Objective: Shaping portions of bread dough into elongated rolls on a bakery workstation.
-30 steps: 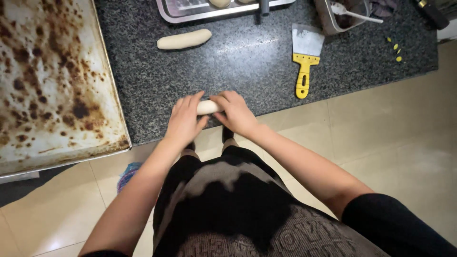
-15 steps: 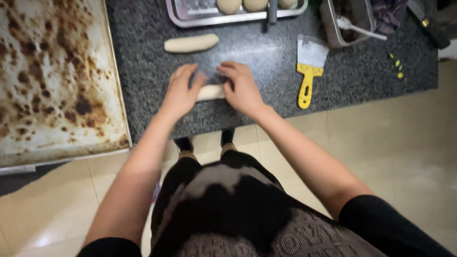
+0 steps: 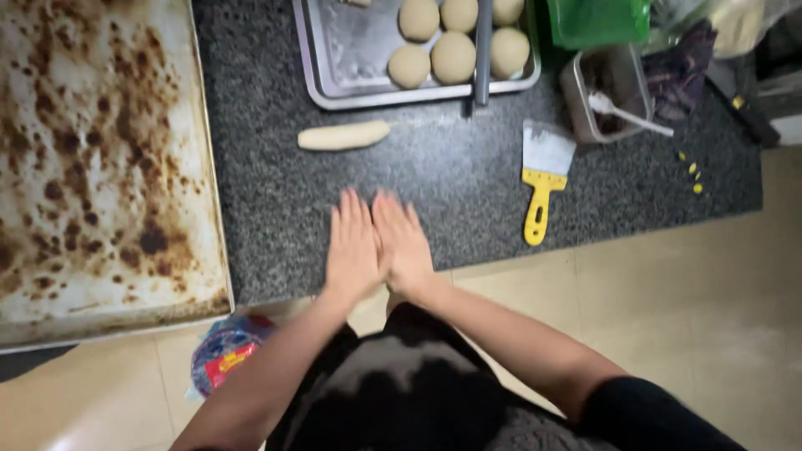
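1. Since the earlier frame both hands slid from apart on the ends of the dough piece to side by side, palms down; the view now takes in more of the metal tray at the top.
2. Left hand (image 3: 352,244) lies flat on the dark speckled counter (image 3: 468,200), fingers straight and together, gripping nothing.
3. Right hand (image 3: 403,240) touches the left along the thumb side, fingers extended and slightly spread, also flat.
4. Dough piece seen earlier between the palms is hidden under the hands now; cannot tell its shape.
5. Rolled dough log (image 3: 343,136) lies at 12 o'clock from the hands, well apart, lengthwise left to right.
6. Metal tray (image 3: 351,58) sits beyond the log at 12 to 1 o'clock, holding round dough balls (image 3: 454,57) in its right part.
7. Yellow-handled scraper (image 3: 541,179) lies at 2 o'clock from the hands, blade pointing away.
8. Small metal container (image 3: 585,100) with a white spoon (image 3: 626,115) stands at 2 o'clock, past the scraper.
9. Large stained baking sheet (image 3: 100,167) fills the 9 to 10 o'clock side, just beside the counter's bare area.
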